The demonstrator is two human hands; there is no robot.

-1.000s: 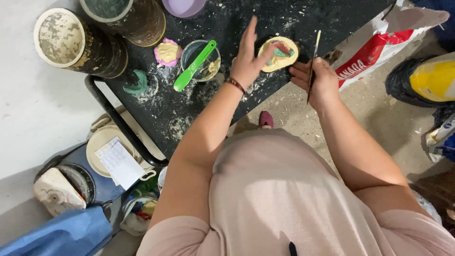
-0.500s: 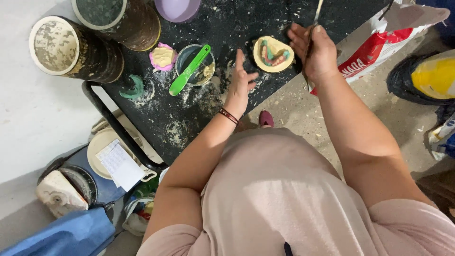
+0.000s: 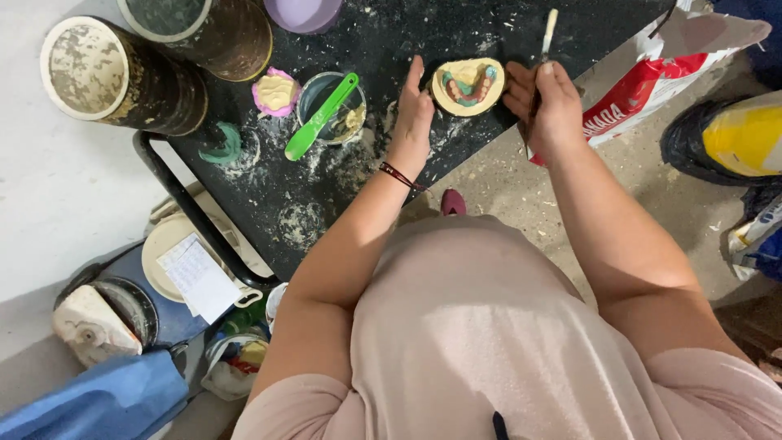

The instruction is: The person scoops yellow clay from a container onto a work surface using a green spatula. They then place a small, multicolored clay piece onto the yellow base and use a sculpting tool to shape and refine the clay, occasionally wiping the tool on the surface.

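Black worktop: dusted with pale powder, everything sits on it.
Left hand: mine, open and flat, fingers straight, its edge touching the left side of the mould.
Right hand: closed around a thin tool, just right of the mould.
Plaster mould: round, cream, teal arch inside, between both hands.
Cup: left, green spatula resting across it.
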